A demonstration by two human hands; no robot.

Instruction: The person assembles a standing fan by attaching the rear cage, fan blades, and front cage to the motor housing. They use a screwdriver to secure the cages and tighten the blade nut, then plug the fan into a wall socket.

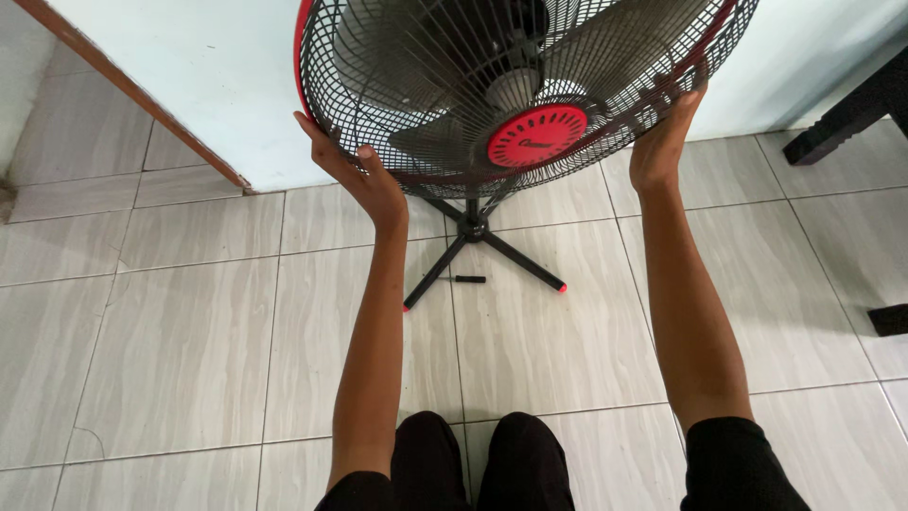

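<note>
A standing fan with a black wire grille (445, 104), red rim and red round centre cap (537, 135) fills the top of the view. Grey blades show behind the grille. My left hand (357, 175) presses against the grille's lower left edge, fingers spread along the rim. My right hand (665, 140) grips the lower right edge of the grille. The fan's black cross-shaped base (478, 248) with red foot tips stands on the tiled floor below, between my arms.
A small dark screwdriver-like tool (469, 279) lies on the floor beside the fan base. A pale wall with a brown trim strip (142, 99) runs at top left. Dark furniture legs (842, 118) stand at right. My dark-clad knees (482, 464) are at the bottom.
</note>
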